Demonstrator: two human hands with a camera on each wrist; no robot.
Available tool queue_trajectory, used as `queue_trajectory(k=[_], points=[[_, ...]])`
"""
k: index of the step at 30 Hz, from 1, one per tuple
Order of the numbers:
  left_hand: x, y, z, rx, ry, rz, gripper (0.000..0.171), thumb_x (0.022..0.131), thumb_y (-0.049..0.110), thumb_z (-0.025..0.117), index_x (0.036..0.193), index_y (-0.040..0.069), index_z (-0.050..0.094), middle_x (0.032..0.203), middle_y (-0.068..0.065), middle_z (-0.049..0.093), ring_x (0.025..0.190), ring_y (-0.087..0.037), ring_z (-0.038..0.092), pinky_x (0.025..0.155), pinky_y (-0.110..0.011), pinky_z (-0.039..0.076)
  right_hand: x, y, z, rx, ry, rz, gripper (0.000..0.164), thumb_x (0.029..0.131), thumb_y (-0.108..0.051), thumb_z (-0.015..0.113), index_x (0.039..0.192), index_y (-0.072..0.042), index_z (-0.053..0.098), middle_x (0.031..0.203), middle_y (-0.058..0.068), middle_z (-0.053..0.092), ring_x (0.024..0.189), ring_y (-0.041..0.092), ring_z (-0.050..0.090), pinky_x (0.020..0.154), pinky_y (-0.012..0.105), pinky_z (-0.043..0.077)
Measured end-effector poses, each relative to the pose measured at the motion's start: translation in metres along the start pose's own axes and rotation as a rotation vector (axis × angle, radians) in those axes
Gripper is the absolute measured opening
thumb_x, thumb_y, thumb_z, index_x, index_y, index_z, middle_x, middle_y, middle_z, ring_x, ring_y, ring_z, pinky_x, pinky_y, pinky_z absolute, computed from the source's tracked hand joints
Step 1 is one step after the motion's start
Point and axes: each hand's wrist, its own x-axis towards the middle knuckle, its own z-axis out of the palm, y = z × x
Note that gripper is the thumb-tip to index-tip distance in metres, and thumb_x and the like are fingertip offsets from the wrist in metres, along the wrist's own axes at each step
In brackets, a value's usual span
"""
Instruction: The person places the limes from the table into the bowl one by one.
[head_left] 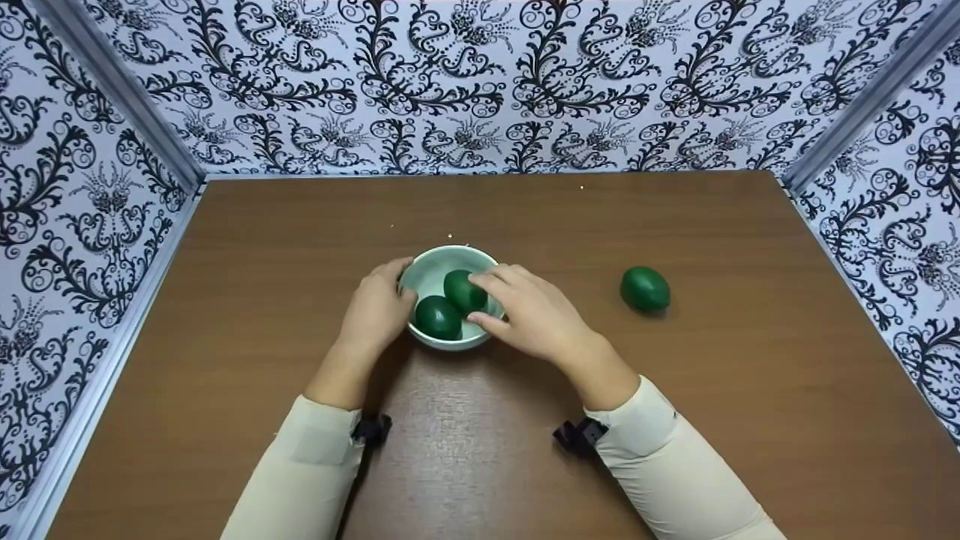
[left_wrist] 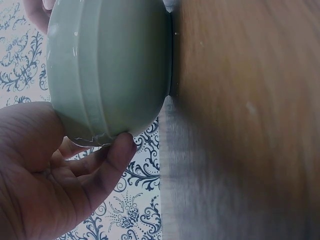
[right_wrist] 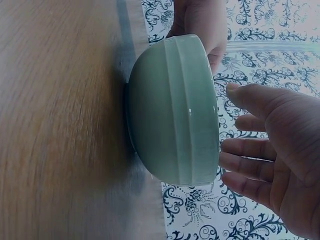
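Observation:
A pale green bowl [head_left: 442,345] stands on the table with two dark green limes inside, a nearer-left lime [head_left: 438,318] and a farther-right lime [head_left: 463,289]. My left hand [head_left: 376,309] grips the bowl's left side, thumb at the rim and fingers curled against the outer wall. In the left wrist view, those fingers [left_wrist: 120,152] rest under the ridged wall. My right hand [head_left: 536,311] hovers over the right rim, its fingertips overlapping the farther-right lime. The right wrist view shows that hand's fingers [right_wrist: 247,147] spread and loosely bent, with nothing between them and the thumb.
A third lime [head_left: 645,289] lies on the brown wooden table [head_left: 720,390], to the right of the bowl. Patterned black-and-white panels [head_left: 465,90] close off the back and both sides. Small pale specks dot the table behind the bowl.

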Motion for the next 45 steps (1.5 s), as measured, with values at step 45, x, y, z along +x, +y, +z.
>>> queue_trajectory(k=[45], points=[[0.001,-0.001,0.001,0.002,0.007,0.002,0.055,0.09,0.005,0.055,0.145,0.003,0.059,0.144,-0.021,0.062,0.134,-0.039,0.059,0.113,-0.053,0.046,-0.009,0.01,-0.022,0.027,0.067,0.06,0.055,0.097,-0.043,0.071,0.142,-0.013,0.063,0.135,0.007,0.065,0.127,0.027,0.06,0.109,0.044,0.051]])
